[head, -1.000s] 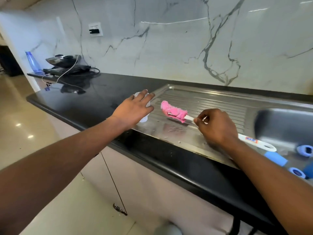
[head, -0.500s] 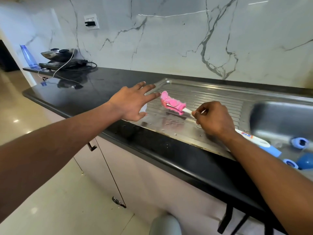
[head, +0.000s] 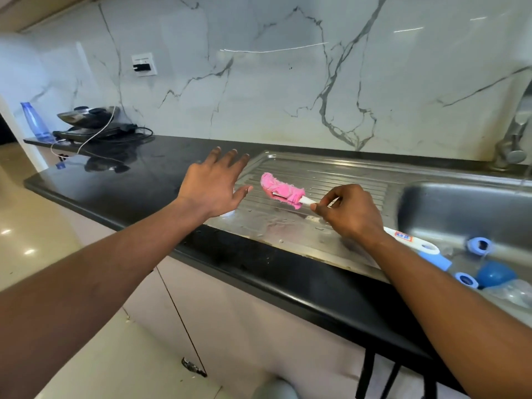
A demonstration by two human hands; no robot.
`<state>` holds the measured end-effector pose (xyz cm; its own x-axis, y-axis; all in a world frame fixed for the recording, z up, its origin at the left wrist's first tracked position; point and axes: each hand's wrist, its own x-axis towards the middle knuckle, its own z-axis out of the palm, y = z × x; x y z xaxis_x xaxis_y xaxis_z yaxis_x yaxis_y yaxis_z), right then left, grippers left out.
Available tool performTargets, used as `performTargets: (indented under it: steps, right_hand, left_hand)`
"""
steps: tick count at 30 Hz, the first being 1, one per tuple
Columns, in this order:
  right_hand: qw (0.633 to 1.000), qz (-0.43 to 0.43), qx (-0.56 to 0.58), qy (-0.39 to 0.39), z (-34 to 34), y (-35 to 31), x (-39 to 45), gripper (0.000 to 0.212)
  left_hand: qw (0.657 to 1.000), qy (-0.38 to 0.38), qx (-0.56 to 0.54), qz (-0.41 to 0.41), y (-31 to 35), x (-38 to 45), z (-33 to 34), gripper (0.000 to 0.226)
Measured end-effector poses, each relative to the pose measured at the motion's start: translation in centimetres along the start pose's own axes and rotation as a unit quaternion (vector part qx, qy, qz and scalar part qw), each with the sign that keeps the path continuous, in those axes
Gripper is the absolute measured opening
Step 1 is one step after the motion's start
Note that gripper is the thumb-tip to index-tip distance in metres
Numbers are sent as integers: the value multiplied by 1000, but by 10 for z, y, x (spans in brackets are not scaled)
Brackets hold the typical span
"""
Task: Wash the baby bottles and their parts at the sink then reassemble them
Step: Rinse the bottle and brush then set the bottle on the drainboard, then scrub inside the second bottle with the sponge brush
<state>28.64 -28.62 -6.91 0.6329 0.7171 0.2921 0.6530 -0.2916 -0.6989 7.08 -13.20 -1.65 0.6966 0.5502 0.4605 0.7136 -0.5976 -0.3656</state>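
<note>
A: Brush position?
B: Fluffy pink bottle brush with white plastic handle [head: 283, 192], over the ribbed steel drainboard [head: 339, 180] near its left edge; right hand [head: 349, 213] pinches the handle.
A: Left hand [head: 214, 184]?
B: Fingers spread wide, holding nothing; lifted off the white part it covered earlier.

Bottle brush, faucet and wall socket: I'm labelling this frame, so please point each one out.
Bottle brush [head: 280, 190]: head view, on its pink sponge head.
Faucet [head: 514, 142]: head view, on the metal stem above its base.
Wall socket [head: 144, 64]: head view, on the white plate's middle.
</note>
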Motion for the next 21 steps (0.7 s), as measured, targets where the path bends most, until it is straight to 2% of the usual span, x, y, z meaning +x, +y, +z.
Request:
performTargets:
  steps: [3, 7, 10, 13, 15, 17, 19, 21]
  right_hand:
    - [1000, 4, -16, -14, -18, 6, 4, 23]
    - [993, -6, -116, 8, -83, 40, 1, 21]
    - [985, 31, -168, 20, -142, 90, -5, 22]
    - [986, 93, -141, 18, -194, 141, -10, 20]
    - [986, 106, -125, 13, -221, 174, -11, 18]
    - [987, 115, -114, 14, -234, 192, -11, 16]
    - [985, 132, -111, 27, -246, 218, -4, 16]
    - [981, 158, -100, 41, -246, 232, 0, 17]
  left_hand:
    - [997, 35, -59, 17, 27, 15, -16, 59]
    - [982, 70, -151, 87, 102, 49, -36, 39]
    - [962, 37, -242, 125, 182, 66, -56, 27]
    - [942, -12, -277, 187, 260, 75, -66, 25]
    - [930, -64, -261, 250, 308, 80, -65, 28]
    - [908, -165, -232, 306, 338, 85, -60, 36]
    - [871, -274, -203, 352, 378, 94, -53, 43]
    - [841, -344, -179, 377, 410, 99, -43, 49]
